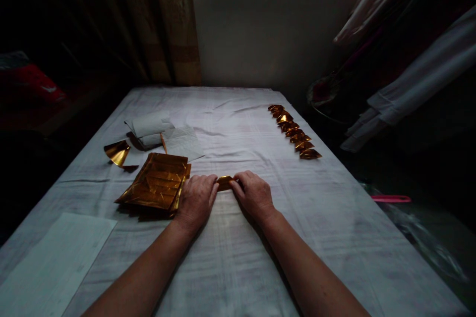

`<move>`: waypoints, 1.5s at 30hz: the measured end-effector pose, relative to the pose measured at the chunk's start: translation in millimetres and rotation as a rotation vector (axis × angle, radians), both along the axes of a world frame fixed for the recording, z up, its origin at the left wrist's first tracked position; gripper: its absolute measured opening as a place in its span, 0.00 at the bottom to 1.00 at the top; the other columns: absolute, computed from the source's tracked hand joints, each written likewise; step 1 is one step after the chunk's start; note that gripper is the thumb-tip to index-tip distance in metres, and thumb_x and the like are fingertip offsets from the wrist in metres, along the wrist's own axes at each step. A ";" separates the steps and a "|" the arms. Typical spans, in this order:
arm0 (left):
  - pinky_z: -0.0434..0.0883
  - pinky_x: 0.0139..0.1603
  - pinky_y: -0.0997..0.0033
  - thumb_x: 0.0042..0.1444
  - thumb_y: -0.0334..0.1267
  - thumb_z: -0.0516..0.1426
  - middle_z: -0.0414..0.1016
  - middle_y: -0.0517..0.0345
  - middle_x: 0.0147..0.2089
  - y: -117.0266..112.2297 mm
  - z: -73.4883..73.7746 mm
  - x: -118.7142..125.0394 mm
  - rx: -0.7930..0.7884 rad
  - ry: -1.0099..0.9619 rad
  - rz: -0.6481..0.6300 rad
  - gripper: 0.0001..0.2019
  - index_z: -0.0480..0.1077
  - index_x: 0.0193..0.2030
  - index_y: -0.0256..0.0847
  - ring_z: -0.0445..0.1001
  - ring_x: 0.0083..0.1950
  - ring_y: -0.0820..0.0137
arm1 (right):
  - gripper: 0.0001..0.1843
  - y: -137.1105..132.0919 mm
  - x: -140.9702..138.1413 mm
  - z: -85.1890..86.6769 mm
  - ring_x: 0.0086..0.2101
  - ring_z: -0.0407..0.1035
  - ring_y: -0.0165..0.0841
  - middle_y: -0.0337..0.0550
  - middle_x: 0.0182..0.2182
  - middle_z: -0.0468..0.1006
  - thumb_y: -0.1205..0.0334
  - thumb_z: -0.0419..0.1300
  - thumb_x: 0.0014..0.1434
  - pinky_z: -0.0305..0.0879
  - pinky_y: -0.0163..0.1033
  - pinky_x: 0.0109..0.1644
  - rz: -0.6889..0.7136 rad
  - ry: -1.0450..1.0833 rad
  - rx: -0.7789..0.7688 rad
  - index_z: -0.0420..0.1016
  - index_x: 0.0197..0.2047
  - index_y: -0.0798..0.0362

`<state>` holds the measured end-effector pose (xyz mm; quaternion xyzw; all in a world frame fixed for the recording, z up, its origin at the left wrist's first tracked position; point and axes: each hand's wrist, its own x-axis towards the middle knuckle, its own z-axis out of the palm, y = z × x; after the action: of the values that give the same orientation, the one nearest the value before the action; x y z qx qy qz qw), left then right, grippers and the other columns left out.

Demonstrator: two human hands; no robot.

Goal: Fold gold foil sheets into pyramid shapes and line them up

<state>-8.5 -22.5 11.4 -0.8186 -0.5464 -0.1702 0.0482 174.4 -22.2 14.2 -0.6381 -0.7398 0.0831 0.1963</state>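
Note:
Between my two hands lies a small folded piece of gold foil paper (224,184), low on the cloth-covered table. My left hand (197,199) is closed on its left end, thumb and fingers pinching it. On the right end, my right hand (254,194) pinches it in the same way. The fingertips partly hide both ends. Just left of my left hand sits a stack of gold foil sheets (158,181), creased on top, its right edge partly behind that hand. A row of several folded gold foil pieces (292,131) runs along the table's right side.
White paper sheets (182,141) and a curled gold foil strip (118,152) lie behind the stack. A pale sheet (55,262) covers the near left. Beyond the table's right edge are a pink handle (391,199) and hanging clothes (409,79). A curtain (174,25) hangs at the back.

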 end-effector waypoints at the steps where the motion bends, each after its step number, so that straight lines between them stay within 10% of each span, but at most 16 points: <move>1: 0.63 0.42 0.61 0.66 0.39 0.53 0.78 0.52 0.40 0.1 -0.1 0.0 -0.006 -0.002 -0.001 0.09 0.72 0.47 0.41 0.72 0.41 0.60 | 0.08 -0.2 0.0 -0.3 0.36 0.71 0.34 0.42 0.36 0.79 0.57 0.58 0.66 0.58 0.36 0.38 -0.002 0.000 0.000 0.76 0.40 0.49; 28: 0.62 0.43 0.62 0.66 0.39 0.53 0.76 0.56 0.38 1.1 0.8 -3.9 -0.089 -0.088 -0.032 0.09 0.76 0.41 0.46 0.70 0.41 0.63 | 0.12 -0.8 0.8 -1.5 0.40 0.70 0.35 0.44 0.39 0.78 0.61 0.52 0.69 0.61 0.36 0.42 0.031 -0.064 -0.003 0.77 0.43 0.49; 36: 0.63 0.42 0.62 0.65 0.39 0.55 0.76 0.56 0.37 0.1 1.3 -3.7 -0.084 -0.072 -0.030 0.09 0.77 0.44 0.47 0.71 0.40 0.63 | 0.24 -9.2 -3.7 -6.0 0.65 0.54 0.43 0.48 0.64 0.67 0.56 0.52 0.68 0.46 0.51 0.68 0.270 -0.115 0.102 0.66 0.65 0.52; 45: 0.62 0.41 0.63 0.65 0.39 0.55 0.75 0.56 0.36 -1.0 3.4 -2.2 -0.092 -0.064 -0.030 0.09 0.77 0.44 0.48 0.70 0.40 0.64 | 0.35 -17.2 -3.9 -5.8 0.69 0.46 0.43 0.49 0.70 0.54 0.44 0.48 0.68 0.39 0.59 0.71 0.355 -0.186 -0.071 0.54 0.71 0.53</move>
<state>-10.6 -23.5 14.8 -0.8222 -0.5427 -0.1715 -0.0095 170.5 -39.4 8.3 -0.5090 -0.8523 0.0833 0.0867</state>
